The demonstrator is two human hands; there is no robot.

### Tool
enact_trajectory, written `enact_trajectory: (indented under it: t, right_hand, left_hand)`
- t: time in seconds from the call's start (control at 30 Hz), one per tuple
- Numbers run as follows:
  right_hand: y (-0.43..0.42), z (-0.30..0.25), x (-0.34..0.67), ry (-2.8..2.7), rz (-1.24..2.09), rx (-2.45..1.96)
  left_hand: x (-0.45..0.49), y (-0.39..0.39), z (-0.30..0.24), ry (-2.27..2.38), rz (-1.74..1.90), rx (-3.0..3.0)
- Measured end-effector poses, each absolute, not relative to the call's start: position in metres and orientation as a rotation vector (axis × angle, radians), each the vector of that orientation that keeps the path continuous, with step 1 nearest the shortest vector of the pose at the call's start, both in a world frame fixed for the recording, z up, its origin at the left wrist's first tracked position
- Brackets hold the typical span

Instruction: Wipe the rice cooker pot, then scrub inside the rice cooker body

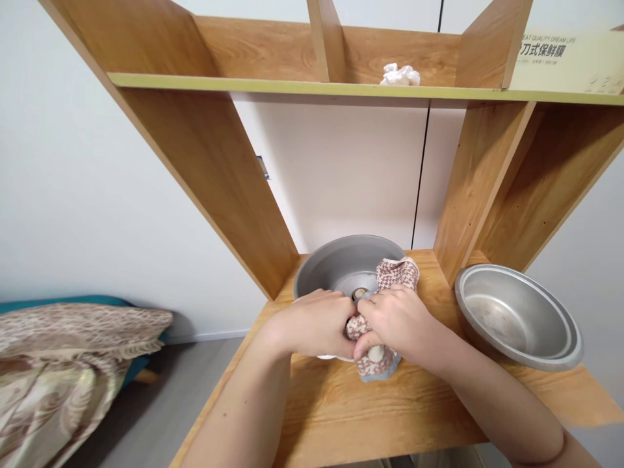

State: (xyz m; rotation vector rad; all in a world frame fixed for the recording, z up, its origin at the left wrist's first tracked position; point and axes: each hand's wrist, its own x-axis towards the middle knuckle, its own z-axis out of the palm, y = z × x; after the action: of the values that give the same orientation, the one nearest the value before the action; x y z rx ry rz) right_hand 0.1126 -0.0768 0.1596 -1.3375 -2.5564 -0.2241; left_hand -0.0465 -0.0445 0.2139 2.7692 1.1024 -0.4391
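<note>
A grey rice-cooker pot (326,263) stands on the wooden shelf (341,409), with a round metal piece at the middle of its bottom. My left hand (314,322) grips the pot's near rim. My right hand (397,320) is closed on a brown-and-white patterned cloth (396,273), which drapes over the rim into the pot and hangs out below my fingers. Both hands touch each other at the rim.
A steel basin (519,318) leans at the right of the shelf. Upright wooden dividers (214,169) stand on either side. A crumpled white tissue (400,75) and a cling-film box (565,62) sit on the upper shelf. A patterned blanket (63,364) lies at the lower left.
</note>
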Motion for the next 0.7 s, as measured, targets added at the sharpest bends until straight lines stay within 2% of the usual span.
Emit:
enact_trajectory:
  t: [0.37,0.7]
  right_hand:
    - [-0.079,0.156,0.109,-2.502,-0.246,-1.314]
    - [-0.075,0.169,0.121,-2.623,-0.124,-1.316]
  left_hand:
    - [-0.047,-0.045,0.213,1.076,-0.405,2.77]
    - [-0.047,-0.045,0.215,1.108,-0.427,2.792]
